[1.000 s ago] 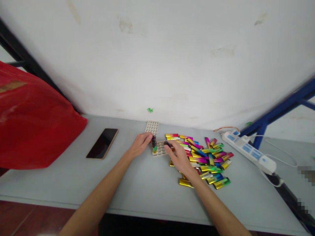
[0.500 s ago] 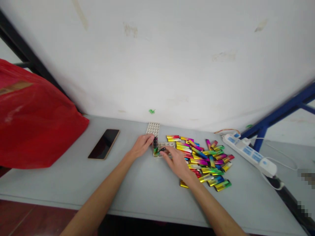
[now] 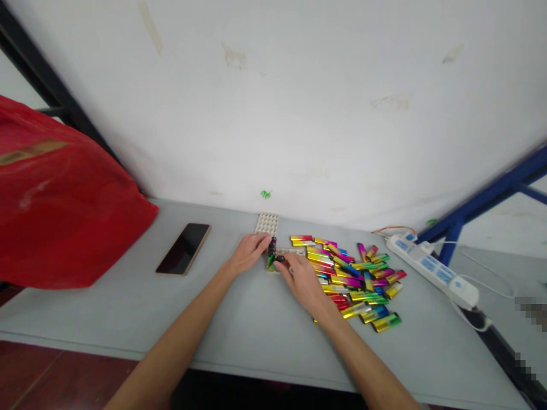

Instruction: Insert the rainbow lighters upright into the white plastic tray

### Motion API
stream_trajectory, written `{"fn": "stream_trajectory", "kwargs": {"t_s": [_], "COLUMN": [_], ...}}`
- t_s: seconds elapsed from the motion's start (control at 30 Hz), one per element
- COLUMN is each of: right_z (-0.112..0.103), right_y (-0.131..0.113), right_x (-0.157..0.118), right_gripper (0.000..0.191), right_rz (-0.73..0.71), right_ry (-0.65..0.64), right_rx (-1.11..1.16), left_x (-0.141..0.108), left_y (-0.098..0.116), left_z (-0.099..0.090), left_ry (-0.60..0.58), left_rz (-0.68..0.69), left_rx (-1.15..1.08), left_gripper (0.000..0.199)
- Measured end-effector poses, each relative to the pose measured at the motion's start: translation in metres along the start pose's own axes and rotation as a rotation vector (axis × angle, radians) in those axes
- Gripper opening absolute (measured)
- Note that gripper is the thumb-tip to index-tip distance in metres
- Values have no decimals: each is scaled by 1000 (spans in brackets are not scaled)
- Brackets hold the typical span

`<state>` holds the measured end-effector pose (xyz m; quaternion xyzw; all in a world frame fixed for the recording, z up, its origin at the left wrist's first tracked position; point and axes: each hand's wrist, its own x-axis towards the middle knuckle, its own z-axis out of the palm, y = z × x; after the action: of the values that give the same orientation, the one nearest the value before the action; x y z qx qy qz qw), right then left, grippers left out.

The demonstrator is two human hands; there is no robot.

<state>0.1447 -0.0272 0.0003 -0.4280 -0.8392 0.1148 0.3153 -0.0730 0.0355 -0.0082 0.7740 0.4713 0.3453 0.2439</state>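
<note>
Well left of the tray (image 3: 294, 251), a red bag (image 3: 72, 210) was cut off by the picture's edge; a phone (image 3: 183, 249) lay between the two. At the tray's left end, the left hand (image 3: 250, 252) had its fingers close together, tips at an upright row (image 3: 272, 246) of black-topped lighters — whether they gripped it I couldn't tell. Behind the tray, a second tray (image 3: 268, 223) was partly hidden at its near end. The right hand (image 3: 301, 279), thumb and fingers pinched narrow, held a lighter (image 3: 279, 258) by its black end at the row's near side; its lower part was too small to read. That hand hid much of the tray and some of the pile (image 3: 363, 279) of lighters to its right — beyond lay a power strip (image 3: 431, 267).
</note>
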Motion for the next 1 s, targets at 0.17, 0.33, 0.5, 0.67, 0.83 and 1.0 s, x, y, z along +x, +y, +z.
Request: {"fn": "stream_trajectory", "kwargs": {"t_s": [0.17,0.33,0.5,0.67,0.83,1.0], "right_z": [3,1,-31,-62,-76,-73], "right_y": [-8,-8,23,53,58,50], "right_x": [1,1,-3,-8,-13,-15], "right_gripper": [15,12,17,24,23,36], "right_rz": [27,-17,-23,5,-2,-49], "right_ry": [-65,-156,-48,-118,-280,-445], "right_rx": [-189,-244,-6,103,83,55], "left_x": [-1,0,0,-1,-5,-7], "left_y": [-1,-2,0,-3,-5,-2], "left_z": [1,1,-3,-3,0,0], "left_ry": [-10,-18,6,-11,-56,-49], "left_rz": [-10,-4,56,104,144,146], "left_rx": [5,5,-41,-104,-153,-171], "left_gripper": [67,70,67,76,90,103]}}
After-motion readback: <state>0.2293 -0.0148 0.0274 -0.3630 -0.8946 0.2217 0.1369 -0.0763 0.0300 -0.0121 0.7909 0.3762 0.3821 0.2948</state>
